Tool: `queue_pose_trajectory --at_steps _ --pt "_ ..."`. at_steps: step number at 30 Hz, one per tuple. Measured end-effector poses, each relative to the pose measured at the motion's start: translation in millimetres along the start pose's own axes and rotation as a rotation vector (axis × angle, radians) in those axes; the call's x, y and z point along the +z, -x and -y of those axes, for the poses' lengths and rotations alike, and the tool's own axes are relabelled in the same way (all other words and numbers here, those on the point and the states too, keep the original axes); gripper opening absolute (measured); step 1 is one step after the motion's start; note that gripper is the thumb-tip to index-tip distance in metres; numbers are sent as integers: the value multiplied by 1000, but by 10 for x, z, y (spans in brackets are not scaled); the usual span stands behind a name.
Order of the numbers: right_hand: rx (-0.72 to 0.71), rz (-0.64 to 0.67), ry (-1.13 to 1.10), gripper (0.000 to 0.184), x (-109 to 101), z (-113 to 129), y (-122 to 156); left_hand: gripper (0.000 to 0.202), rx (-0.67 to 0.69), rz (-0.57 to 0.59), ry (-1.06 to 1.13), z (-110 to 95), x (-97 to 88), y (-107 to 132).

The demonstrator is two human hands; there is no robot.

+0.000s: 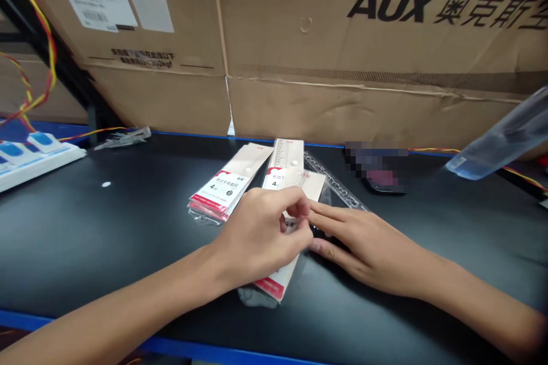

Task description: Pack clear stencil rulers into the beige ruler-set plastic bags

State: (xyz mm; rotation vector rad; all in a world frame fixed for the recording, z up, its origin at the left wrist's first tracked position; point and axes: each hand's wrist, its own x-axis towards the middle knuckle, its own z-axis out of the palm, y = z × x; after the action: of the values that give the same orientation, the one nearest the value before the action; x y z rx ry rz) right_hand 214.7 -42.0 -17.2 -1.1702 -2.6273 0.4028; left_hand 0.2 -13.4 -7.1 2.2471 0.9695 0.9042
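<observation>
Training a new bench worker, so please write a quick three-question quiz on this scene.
1. True or false: the left hand is nearer the power strip than the right hand is.
2. What brand name is printed on the large cardboard carton?
3. What colour is the edge trim of the black bench top?

Key: 1. True. 2. AUX. 3. Blue.

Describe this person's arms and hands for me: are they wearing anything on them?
The left hand and right hand are bare, with no gloves, rings or watch in view. The left forearm and right forearm are bare too, with no sleeves, cables or markings.
</observation>
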Motion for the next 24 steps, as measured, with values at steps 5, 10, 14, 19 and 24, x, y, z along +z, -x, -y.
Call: queue_pose_trajectory --at_steps 5,10,14,19,24 --pt "37 43 59 51 3 38 23 10 99 -78 -64 -35 17 14" --pt "21 -23 -65 51 -26 -31 61 9 128 -127 -67 -64 -10 -9" --pt "-30 -203 -277 40 -57 -81 71 7 60 -148 -31 -97 -64 -36" --pt "49 -435 -450 20 -38 -76 56 9 -98 -4 192 -20 -125 -114" --pt "147 -633 -709 8 -15 -48 34 29 -248 -54 286 213 -80 -186"
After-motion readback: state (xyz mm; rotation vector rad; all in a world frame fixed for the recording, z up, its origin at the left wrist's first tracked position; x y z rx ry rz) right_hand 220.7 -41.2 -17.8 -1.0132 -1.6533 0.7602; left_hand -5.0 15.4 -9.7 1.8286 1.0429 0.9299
